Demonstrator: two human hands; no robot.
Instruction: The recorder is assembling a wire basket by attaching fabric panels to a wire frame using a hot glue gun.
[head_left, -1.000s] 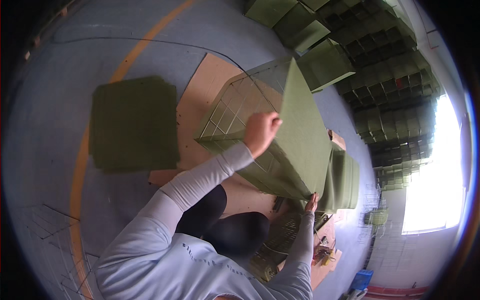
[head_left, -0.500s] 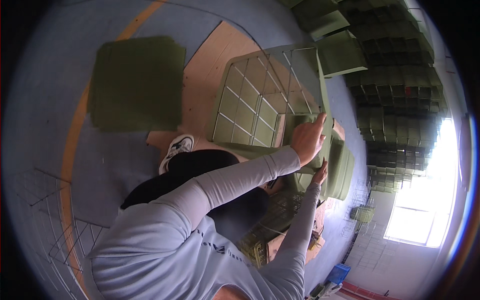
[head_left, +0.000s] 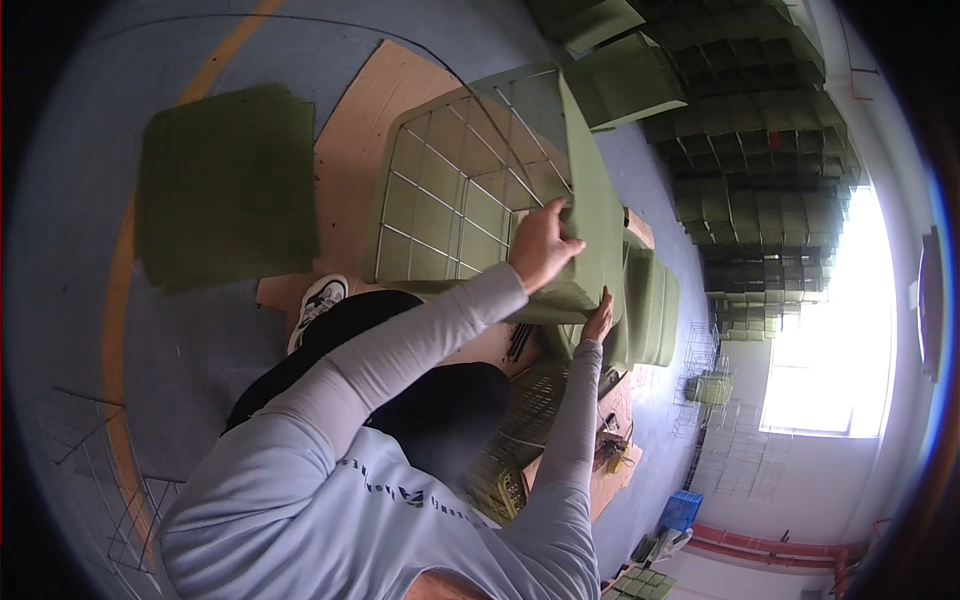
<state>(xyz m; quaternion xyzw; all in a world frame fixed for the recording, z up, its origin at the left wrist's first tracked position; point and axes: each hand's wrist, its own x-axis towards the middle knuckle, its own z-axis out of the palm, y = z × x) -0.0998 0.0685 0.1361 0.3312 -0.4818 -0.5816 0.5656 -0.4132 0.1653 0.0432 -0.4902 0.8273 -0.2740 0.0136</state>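
Note:
A green fabric box on a wire frame stands tilted in front of me, its wire grid showing through the open side. My left hand is closed over the box's upper rim, thumb out on the outer face. Lower down, my right hand lies with straight fingers flat against the outer side near the bottom corner. Whatever touches its palm is hidden. Behind that corner is another green box-like piece.
A stack of green panels lies left on the floor. Cardboard is spread under the box. Many green boxes are piled at the right. A yellowish crate and a blue crate stand nearby; wire grids lie lower left.
The view has shifted, so everything sits further left. My left hand's thumb is now spread out on the box's outer face, and the box shows more of its outer side.

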